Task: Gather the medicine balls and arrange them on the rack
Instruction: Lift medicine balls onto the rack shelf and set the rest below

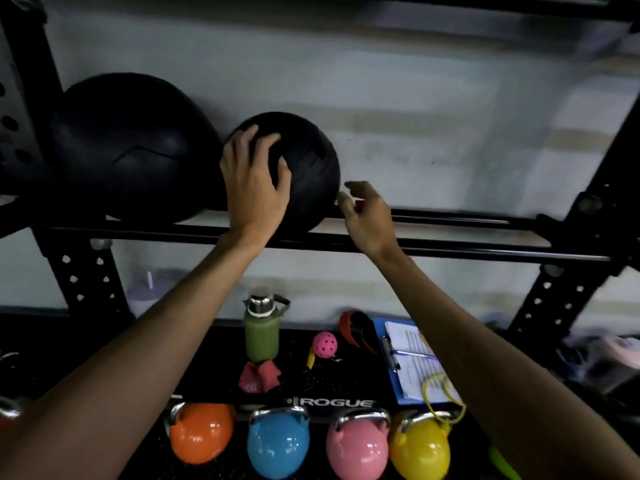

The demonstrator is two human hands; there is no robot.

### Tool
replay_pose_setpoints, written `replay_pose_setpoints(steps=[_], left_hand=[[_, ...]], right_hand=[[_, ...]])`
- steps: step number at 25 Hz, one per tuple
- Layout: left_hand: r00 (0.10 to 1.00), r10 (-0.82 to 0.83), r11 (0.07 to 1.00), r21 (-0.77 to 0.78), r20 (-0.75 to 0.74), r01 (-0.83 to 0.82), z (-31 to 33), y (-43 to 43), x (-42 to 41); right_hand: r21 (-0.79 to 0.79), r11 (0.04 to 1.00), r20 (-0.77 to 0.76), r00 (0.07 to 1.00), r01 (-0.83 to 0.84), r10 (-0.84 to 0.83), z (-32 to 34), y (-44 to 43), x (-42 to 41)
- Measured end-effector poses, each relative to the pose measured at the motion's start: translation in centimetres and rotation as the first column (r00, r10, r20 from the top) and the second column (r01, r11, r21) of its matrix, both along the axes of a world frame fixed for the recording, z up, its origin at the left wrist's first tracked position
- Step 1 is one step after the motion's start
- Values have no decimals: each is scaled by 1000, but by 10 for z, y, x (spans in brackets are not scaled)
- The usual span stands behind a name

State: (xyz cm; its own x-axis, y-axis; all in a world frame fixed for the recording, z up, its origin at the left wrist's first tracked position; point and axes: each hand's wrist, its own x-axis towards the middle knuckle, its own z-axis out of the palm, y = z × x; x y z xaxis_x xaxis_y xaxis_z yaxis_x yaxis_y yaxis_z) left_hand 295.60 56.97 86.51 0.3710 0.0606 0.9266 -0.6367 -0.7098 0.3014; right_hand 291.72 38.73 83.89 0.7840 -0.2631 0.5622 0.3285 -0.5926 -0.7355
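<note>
Placing step judged in hand. Small black rubber medicine ball [308, 168] seated on black steel rack rails [467, 244], touching larger black medicine ball [131, 143] at its 9 o'clock. Left hand [254, 181] laid splayed on small ball, nothing clasped. Right hand [367, 216] loosely curled, empty, at ball's 4 o'clock. Next: seating to be checked before release.

Brand: "ROGUE", in white capitals with a small mark before it, on the black lower beam [337, 402] of the rack, just above the row of kettlebells.
Paper: the sheet on the blue clipboard [412, 355] carries printed lines, too blurred to read.
Cloth: the red cloth [259, 377] bears a faint mark, unreadable.
</note>
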Motion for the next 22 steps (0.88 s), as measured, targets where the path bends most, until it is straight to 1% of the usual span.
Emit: replay_pose_setpoints(steps=[1, 2, 3, 4, 5, 7, 9, 11, 13, 16, 18, 19, 22], left_hand=[[997, -26, 997, 71, 77, 21, -8, -13, -16], [990, -71, 988, 143, 119, 54, -17, -28, -32], [987, -115, 976, 198, 116, 90, -28, -44, -48], [986, -149, 965, 230, 76, 128, -40, -58, -62], [984, -178, 955, 241, 9, 171, -53, -73, -75], [951, -234, 929, 242, -202, 280, -87, -108, -109], [870, -238, 892, 257, -433, 372, -127, -146, -147], [772, -213, 837, 295, -599, 461, -168, -187, -188], [676, -174, 762, 337, -716, 553, -204, -221, -223], [579, -121, 662, 369, -806, 652, -258, -273, -283], [544, -66, 580, 411, -837, 704, -295, -301, -316], [508, -27, 538, 416, -861, 733, -313, -312, -331], [343, 100, 449, 350, -934, 822, -365, -336, -359]], right_hand=[[-63, 998, 12, 1000, 23, -22, -7, -9, -17], [-118, 992, 25, 999, 41, -38, -14, -19, -34], [-162, 985, 31, 998, 53, -49, -22, -30, -52], [-200, 978, 37, 998, 64, -58, -32, -41, -70], [-240, 967, 34, 996, 84, -78, -44, -53, -89], [-315, 940, -26, 988, 135, -151, -74, -87, -136], [-358, 922, -156, 965, 145, -212, -108, -125, -191], [-393, 910, -319, 909, 132, -269, -144, -162, -247], [-400, 908, -444, 841, 122, -308, -175, -187, -297], [-369, 917, -592, 723, 150, -357, -225, -228, -375], [-337, 928, -673, 648, 162, -358, -260, -252, -416], [-317, 934, -710, 613, 164, -348, -278, -264, -433], [-261, 945, -795, 511, 198, -326, -327, -289, -473]])
